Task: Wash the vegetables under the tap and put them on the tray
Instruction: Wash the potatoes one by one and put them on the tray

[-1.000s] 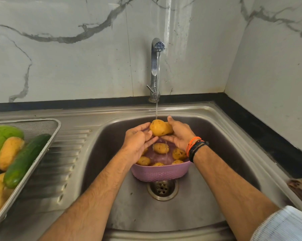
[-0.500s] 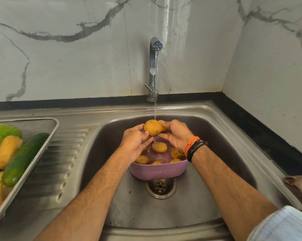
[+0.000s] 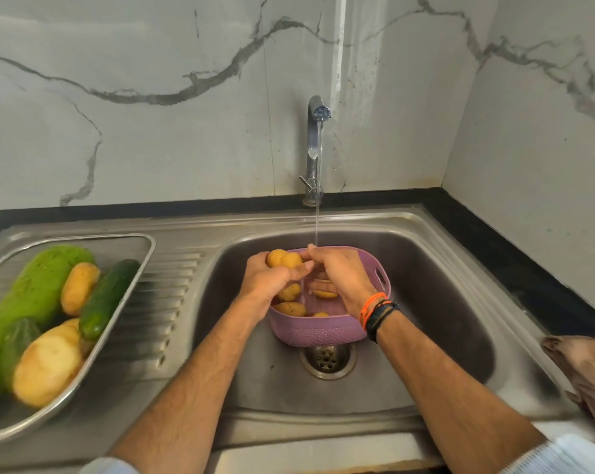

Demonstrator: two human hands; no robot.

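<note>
My left hand grips a potato over the basket in the sink, beside the tap's stream, while my right hand rests its fingers against it, both hands close together. Several vegetables already lie on the tray at left. I judge the job partly done: at least four potatoes still wait in the basket.

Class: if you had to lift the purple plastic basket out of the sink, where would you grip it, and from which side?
Probably by the slot handle in the purple plastic basket's right rim, hands coming from above. Its woven walls flare outward and look wet, so the cut-out offers the surer hold.
</note>
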